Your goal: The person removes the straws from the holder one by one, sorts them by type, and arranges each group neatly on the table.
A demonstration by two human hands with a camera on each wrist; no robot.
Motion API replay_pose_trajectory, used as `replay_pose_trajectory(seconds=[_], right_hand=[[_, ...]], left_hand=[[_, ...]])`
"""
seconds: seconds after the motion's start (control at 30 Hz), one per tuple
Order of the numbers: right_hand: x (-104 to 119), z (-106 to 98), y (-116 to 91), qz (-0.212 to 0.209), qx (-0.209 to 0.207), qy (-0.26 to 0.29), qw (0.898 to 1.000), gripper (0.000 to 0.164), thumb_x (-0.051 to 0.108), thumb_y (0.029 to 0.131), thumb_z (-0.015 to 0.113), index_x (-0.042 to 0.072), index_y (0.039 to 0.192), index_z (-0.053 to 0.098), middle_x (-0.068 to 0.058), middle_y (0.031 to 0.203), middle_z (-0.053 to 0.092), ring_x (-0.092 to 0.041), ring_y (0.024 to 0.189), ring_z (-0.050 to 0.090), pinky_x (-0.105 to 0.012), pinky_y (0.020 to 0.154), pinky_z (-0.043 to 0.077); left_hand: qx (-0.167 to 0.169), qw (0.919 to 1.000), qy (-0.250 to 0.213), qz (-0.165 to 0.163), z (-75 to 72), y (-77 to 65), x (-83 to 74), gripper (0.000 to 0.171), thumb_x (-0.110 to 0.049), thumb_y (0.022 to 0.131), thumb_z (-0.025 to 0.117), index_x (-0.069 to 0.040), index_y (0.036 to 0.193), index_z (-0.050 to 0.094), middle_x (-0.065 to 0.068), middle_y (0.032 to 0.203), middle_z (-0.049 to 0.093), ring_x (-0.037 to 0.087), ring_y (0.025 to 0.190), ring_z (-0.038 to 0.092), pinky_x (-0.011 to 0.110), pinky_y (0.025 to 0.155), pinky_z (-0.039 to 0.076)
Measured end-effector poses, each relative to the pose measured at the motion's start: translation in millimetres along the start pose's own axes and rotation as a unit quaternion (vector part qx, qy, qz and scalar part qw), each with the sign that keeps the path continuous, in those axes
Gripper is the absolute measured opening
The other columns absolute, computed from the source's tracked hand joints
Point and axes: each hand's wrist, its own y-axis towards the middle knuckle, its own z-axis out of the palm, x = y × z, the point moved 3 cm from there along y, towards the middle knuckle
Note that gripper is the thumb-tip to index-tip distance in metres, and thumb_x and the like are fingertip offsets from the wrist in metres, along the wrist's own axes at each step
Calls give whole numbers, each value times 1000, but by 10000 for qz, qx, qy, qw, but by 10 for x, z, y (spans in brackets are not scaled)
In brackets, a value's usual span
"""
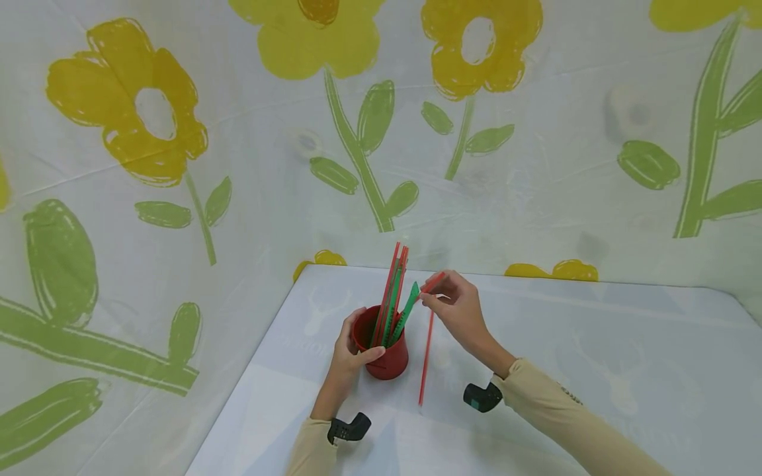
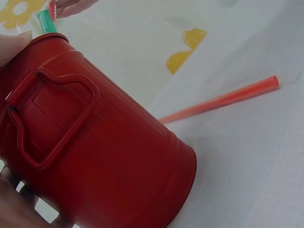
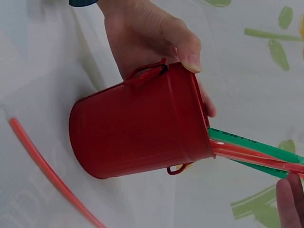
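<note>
My left hand point(image 1: 346, 354) grips a red metal bucket point(image 1: 389, 363) around its side, the thumb at the rim. Small wire handles show on the bucket point(image 2: 109, 137) in both wrist views. Several thin red straws point(image 1: 393, 271) and green straws point(image 1: 407, 314) with dark print stand in it, leaning and poking above the rim. My right hand point(image 1: 458, 307) is just right of the bucket's mouth, thumb and fingers pinching a red straw point(image 1: 434, 282) beside a green straw's tip. The pinched straw's lower end is hard to make out.
Another red straw in clear wrapping point(image 1: 425, 363) lies on the white table point(image 1: 536, 344), right of the bucket. A flower-printed white curtain point(image 1: 536, 152) rises behind the table and along its left side.
</note>
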Motion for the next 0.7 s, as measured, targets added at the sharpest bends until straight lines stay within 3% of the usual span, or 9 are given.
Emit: replay_pose_trajectory(seconds=[0.53,0.7], right_hand=[[230,-87,68,-588,-806,365,9943,21,-10,84,61,-11,102,50,-28,93,59,-36,83,61,-26,72,55],[327,-142,104,-829,-996,453,9905,21,-11,84,60,-11,103,49,-29,93,58,-38,82,60,-28,73,55]], left_hand=[[5,10000,40,-28,2,5,23,81,-10,80,70,-12,147,26,6,139,43,26,127,38,42,100,41],[-10,10000,12,-42,0,-5,13,77,-9,80,70,-18,145,29,7,139,43,26,127,38,41,100,41]])
